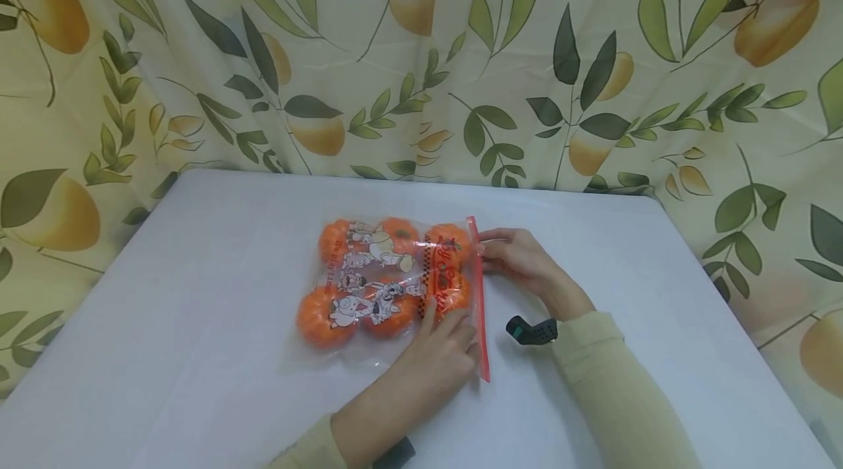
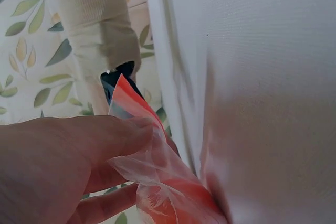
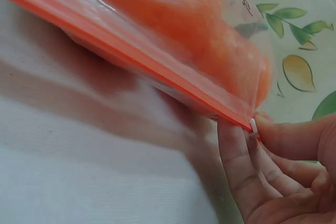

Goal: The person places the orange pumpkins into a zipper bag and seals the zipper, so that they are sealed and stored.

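A clear zip bag (image 1: 377, 264) printed with cartoon figures and red lettering lies on the white table, holding several ribbed round orange things (image 1: 321, 318) that look like small pumpkins. Its red zip strip (image 1: 484, 330) runs along the right side. My left hand (image 1: 437, 352) reaches over the bag's near right part; in the left wrist view its thumb and fingers pinch the bag's edge near the red strip. At the far end of that strip, my right hand (image 1: 523, 260) pinches the corner. A small white piece (image 3: 254, 126) shows beside the right thumb, perhaps a slider.
The white table (image 1: 197, 293) extends around the bag on all sides. Behind it hangs a curtain (image 1: 408, 88) patterned with leaves and yellow fruit. A black device (image 1: 532, 331) sits at the right wrist.
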### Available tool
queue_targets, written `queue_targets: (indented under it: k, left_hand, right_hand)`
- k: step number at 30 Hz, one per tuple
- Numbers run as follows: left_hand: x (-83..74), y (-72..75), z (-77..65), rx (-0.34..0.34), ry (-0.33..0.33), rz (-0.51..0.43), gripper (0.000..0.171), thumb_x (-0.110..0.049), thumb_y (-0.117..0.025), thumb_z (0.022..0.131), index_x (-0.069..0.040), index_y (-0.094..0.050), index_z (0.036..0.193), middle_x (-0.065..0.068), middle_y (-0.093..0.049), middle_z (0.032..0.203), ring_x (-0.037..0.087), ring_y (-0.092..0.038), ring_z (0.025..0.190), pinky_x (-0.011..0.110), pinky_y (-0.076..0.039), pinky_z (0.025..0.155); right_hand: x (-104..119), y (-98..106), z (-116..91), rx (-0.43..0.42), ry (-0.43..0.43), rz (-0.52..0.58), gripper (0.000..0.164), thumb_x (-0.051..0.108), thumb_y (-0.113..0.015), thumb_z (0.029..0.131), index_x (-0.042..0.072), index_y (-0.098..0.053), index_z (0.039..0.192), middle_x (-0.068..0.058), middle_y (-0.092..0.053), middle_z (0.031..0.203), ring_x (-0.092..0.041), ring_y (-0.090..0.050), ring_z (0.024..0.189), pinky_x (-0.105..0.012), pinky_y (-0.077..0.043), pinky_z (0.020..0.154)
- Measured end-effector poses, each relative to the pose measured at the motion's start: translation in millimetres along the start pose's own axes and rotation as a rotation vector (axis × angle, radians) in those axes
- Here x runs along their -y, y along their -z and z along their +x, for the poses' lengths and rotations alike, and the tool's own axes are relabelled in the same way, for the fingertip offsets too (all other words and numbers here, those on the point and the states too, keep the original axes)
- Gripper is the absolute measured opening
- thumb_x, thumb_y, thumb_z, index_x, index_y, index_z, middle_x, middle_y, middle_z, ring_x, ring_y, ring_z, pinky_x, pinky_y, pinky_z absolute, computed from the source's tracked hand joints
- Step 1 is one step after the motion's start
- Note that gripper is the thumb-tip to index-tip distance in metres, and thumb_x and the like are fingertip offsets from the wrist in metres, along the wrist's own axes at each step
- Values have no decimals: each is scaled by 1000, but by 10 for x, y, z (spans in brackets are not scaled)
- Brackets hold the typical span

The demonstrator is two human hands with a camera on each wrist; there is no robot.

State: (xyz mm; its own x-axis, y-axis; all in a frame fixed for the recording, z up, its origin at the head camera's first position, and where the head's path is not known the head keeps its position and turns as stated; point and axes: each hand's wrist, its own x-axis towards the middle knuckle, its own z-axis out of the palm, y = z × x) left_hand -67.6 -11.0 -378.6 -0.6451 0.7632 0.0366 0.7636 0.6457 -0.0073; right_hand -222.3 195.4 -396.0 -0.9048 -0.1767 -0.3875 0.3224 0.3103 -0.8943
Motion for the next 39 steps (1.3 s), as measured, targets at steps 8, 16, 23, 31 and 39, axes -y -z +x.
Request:
queue_targets:
  k: [8,16,23,31,39]
  left_hand:
    - [-19,-27,4,-22,-4,13,36,-27,-77,86,-22,-72,121,3,-63,130,26,-46,136,62,-39,110]
    - [-25,-29,0,-46,3,52,35,-27,-77,87,-23,-73,121,1,-63,128,25,-46,135,61,-39,110]
    - [-20,-32,14,-42,5,10,32,-23,-77,87,-21,-74,119,3,-64,129,27,-46,137,63,-38,110]
    - [-26,-15,14,-60,-1,18,33,-24,-76,87,-20,-73,120,3,-64,129,27,-46,137,62,-39,110]
    - [40,11,-12,-20,24,-49,37,-23,-77,86,-25,-72,123,-1,-58,140,21,-43,138,60,-38,112]
  right_hand:
    - [77,15,95,-38,-20,-48,41,18,-59,98,0,-55,135,-15,-62,124,-15,-65,89,-25,-59,84]
    - [160,25,206,-58,-29,-116,39,17,-57,99,1,-56,134,-17,-59,129,-21,-62,96,-28,-57,89]
    - [226,38,312,-99,-37,-154,37,16,-57,98,1,-58,132,-16,-57,129,-25,-59,102,-32,-55,94]
    - [259,48,353,-157,-6,-119,37,15,-58,98,-3,-57,131,-17,-57,126,-19,-61,95,-34,-54,98]
    - [222,60,315,-131,-17,-131,40,21,-60,98,0,-57,132,-18,-58,130,-24,-60,104,-37,-51,104]
